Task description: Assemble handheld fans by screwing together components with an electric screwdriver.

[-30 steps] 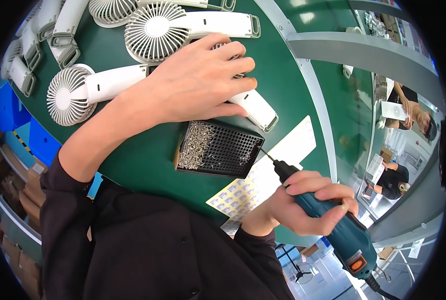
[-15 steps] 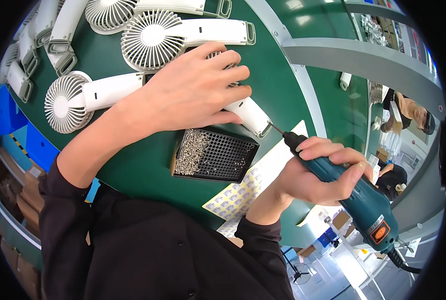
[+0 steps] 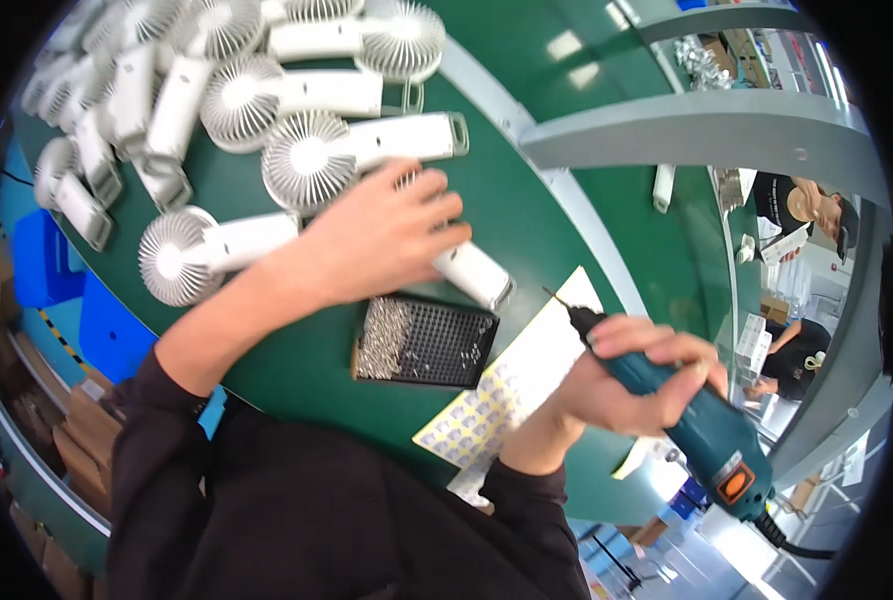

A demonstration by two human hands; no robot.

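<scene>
My left hand is wrapped over a white handheld fan; the fan's handle sticks out past the fingers, and its head is hidden beneath the hand. My right hand grips a dark green electric screwdriver with a black nose and a cord. Its thin bit points toward the handle's end but stands apart from it. Just below the fan lies a black screw tray with rows of holes, and small silver screws are heaped on its left side.
Several white fans cover the far left of the green table. A sticker sheet lies by the tray. A grey metal frame arches across the right. Blue bins stand left; other people work far right.
The screwdriver bit has come away from the end of the fan's handle. My view has shifted, showing more fans at the far left; my left hand keeps its hold.
</scene>
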